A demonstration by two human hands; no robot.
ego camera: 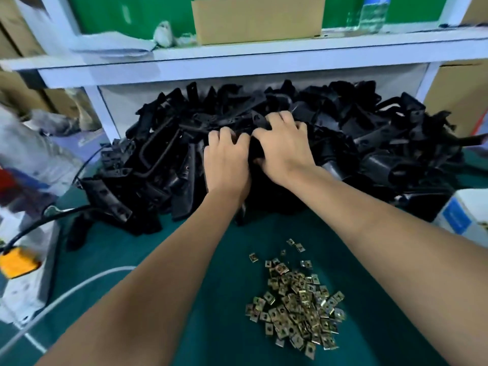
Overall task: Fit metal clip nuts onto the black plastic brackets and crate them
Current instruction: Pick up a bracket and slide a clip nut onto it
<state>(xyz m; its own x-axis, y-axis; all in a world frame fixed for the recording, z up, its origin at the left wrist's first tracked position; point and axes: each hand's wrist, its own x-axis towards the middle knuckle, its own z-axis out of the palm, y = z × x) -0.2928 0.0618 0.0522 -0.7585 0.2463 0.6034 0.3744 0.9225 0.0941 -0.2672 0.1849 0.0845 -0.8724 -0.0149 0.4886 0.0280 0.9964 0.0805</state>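
A big heap of black plastic brackets [369, 143] fills the back of the green table [224, 299], under a white shelf. Both my hands are stretched out into the middle of the heap. My left hand [225, 161] curls its fingers over a bracket [254, 150] at its left side. My right hand [284, 143] grips the same dark bracket from above and the right, knuckles up. The fingertips of both hands are hidden among the black parts. A loose pile of brass-coloured metal clip nuts [298, 302] lies on the table near me, right of centre.
A white shelf [237, 64] overhangs the heap, with a cardboard box [258, 18] on it. At the left stand a white device [23, 291] with a yellow part [17, 261], a black cable [39, 223] and a white cable [74, 289]. A white and blue box [462, 215] sits at the right edge.
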